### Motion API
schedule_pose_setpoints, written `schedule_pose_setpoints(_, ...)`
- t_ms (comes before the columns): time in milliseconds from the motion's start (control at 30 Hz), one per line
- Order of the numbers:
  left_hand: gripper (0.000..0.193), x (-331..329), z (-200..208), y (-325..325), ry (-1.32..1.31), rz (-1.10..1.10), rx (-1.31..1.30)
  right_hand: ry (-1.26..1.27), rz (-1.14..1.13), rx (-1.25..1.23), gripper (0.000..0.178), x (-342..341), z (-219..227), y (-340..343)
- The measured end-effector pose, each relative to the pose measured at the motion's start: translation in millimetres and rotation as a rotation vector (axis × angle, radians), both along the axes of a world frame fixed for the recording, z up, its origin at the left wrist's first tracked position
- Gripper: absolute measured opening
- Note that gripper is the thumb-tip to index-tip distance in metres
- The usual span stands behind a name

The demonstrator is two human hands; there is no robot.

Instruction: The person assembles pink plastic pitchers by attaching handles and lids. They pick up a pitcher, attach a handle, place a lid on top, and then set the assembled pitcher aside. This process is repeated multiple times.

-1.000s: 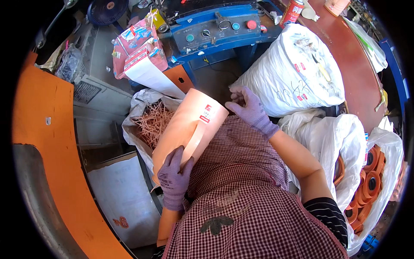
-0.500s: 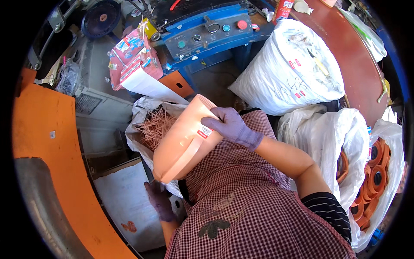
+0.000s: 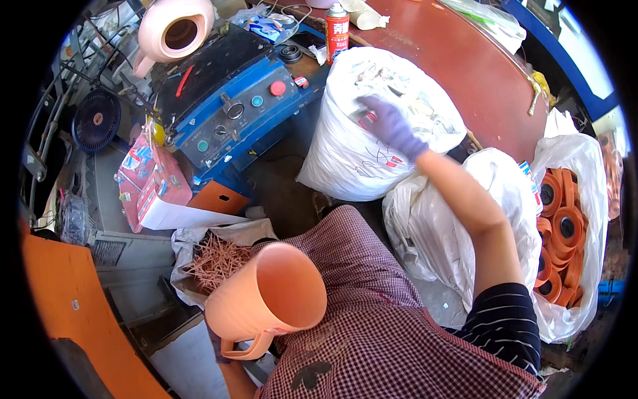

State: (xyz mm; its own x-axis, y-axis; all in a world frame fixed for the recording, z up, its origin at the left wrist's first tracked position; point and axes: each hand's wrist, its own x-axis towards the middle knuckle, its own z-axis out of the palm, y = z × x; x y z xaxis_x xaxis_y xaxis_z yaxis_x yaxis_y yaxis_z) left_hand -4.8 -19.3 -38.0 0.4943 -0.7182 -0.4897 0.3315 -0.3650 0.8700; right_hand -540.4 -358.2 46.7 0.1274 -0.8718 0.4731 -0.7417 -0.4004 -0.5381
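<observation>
We see one peach-coloured plastic jug (image 3: 269, 299) low in the middle of the view, tipped so that its open mouth faces us, just above the checked apron on the lap. Its handle hangs at the bottom, and the left hand (image 3: 216, 332) sits behind and under it. Only a sliver of purple glove shows there, so we cannot tell how its fingers lie on the jug.

The right hand (image 3: 392, 126), in a purple glove, is stretched up and rests on the top of a big white sack (image 3: 345, 159). Its fingers are curled down into the sack's open mouth, among pale bits that we cannot make out, and whether they grip anything is hidden.

We count three white bags on that side: the sack under the hand, a second bag (image 3: 465, 226) beside the forearm, and a third (image 3: 571, 219) at the right rim, full of orange rolls too crowded to count.

Just left of the jug lies one open bag of thin copper-coloured sticks (image 3: 216, 259), a tangle past counting. Above it stands a blue machine (image 3: 239, 113) with several round buttons, one of them red. A pale roll (image 3: 176, 30) sits at its top corner, and one spray can (image 3: 337, 30) stands on the red-brown tabletop (image 3: 465, 60). A pink packet (image 3: 149, 179) leans beside the machine. The orange surface (image 3: 53, 292) at the left is cut off by the dark rim.
</observation>
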Motion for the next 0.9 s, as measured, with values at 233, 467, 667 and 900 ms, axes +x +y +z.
schedule_pose_setpoints(233,0.051,35,-1,-21,0.025,-0.100,0.120,0.327,-0.225,0.147,0.030,-161,-93,-81)
schedule_pose_setpoints(467,0.050,35,-10,-45,0.139,-0.212,0.259,0.568,-0.256,-0.004,0.033,-116,30,-36)
schedule_pose_setpoints(667,0.050,28,-30,-66,0.203,-0.312,0.315,-0.386,0.615,0.900,0.021,122,4,132)
schedule_pose_setpoints(900,0.051,23,-39,-46,0.259,-0.301,0.333,-0.619,0.870,0.949,0.017,207,-11,194)
